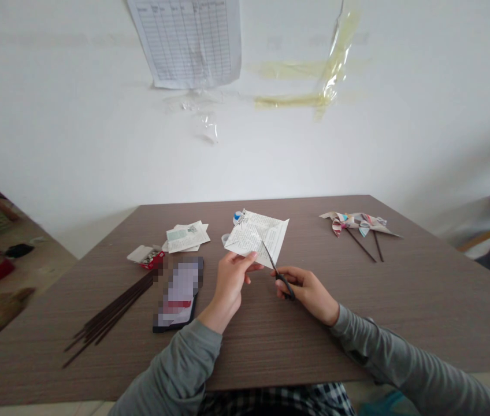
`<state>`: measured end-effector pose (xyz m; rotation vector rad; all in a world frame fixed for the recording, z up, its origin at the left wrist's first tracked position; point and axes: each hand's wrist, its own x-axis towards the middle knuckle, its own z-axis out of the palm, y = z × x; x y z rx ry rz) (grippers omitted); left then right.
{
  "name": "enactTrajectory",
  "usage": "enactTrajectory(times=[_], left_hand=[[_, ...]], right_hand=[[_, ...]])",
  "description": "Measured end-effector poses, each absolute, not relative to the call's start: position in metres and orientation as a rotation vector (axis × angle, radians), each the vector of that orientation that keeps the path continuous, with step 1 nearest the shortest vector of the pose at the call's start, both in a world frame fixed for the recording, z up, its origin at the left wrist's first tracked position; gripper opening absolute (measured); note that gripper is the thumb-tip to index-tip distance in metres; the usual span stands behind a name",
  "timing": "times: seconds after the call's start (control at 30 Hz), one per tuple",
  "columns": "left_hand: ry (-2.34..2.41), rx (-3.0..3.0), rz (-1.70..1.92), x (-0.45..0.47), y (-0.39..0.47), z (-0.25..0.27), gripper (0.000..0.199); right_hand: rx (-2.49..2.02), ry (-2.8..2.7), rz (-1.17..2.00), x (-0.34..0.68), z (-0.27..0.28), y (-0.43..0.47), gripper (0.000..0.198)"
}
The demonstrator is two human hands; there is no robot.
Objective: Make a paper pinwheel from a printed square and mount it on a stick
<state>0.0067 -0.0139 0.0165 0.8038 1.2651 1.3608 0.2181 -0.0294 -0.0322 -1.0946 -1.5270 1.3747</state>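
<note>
My left hand (233, 281) pinches the lower edge of a square piece of printed paper (256, 234), thumb on top. The paper is held up off the table, tilted toward me. In my right hand (305, 289) is a pair of scissors (285, 284) with black handles, my fingers in the loops. Their blades lie across the paper from its lower right edge, pointing toward its middle. Behind the paper's left side, a blue-and-white item (238, 216) is partly hidden.
Left on the table (357, 346) are a phone (179, 294), thin dark sticks (115, 306), a small red-and-white box (152, 258) of small metal pieces and more printed paper squares (187, 237). Two paper pinwheels (360, 223) on sticks lie at the right. A wall (97, 127) stands behind.
</note>
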Motion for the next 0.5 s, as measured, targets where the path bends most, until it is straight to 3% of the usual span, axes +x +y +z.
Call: enactTrajectory(times=[0.2, 0.5], left_hand=[[1.269, 0.788, 1.366, 0.0081, -0.0146, 0.0196, 0.015], [1.287, 0.796, 1.352, 0.0086, -0.0137, 0.017, 0.017]], right_hand=[[-1.081, -1.523, 1.369, 0.2182, -0.0304, -0.031, 0.068], [-1.114, -1.509, 1.37, 0.2159, -0.0259, -0.0316, 0.069]])
